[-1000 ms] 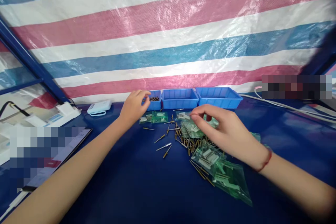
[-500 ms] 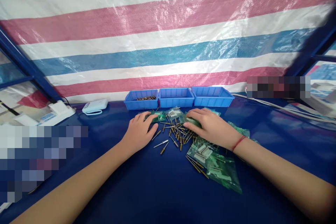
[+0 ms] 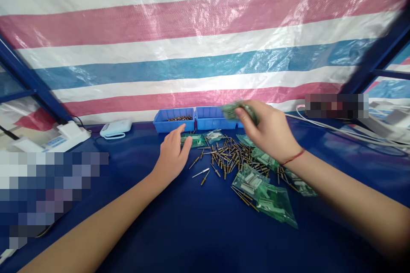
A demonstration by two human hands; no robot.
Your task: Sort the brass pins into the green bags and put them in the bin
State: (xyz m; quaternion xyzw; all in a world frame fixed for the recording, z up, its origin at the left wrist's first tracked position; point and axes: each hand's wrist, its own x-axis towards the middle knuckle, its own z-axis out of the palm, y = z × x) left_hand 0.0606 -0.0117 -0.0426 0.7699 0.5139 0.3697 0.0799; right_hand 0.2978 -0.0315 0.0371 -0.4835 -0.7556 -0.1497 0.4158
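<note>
My right hand [image 3: 270,130] is closed around a small green plastic bag [image 3: 232,111], raised in front of the blue bins and smeared by motion. My left hand [image 3: 173,153] lies low over the table with its thumb apart from the fingers, holding nothing I can see. Just beyond its fingertips rests another green bag [image 3: 194,140]. Between the hands spreads a loose pile of brass-coloured blind rivets [image 3: 229,155]. A silver rivet [image 3: 200,173] lies at the pile's near left side. More bags with pale pieces, such as a green bag [image 3: 251,181], lie right of the pile.
A blue bin [image 3: 174,126] holding small brown-gold pieces stands at the back, beside a middle blue bin [image 3: 209,124]; a third is mostly behind my right hand. A pale blue case [image 3: 115,129] and a white power strip [image 3: 72,135] sit left. White cables [image 3: 336,130] run right.
My right hand has risen from the pile with a green bag, uncovering more rivets and bags. My left hand has shifted slightly, its thumb lifted; the view has moved a little.
</note>
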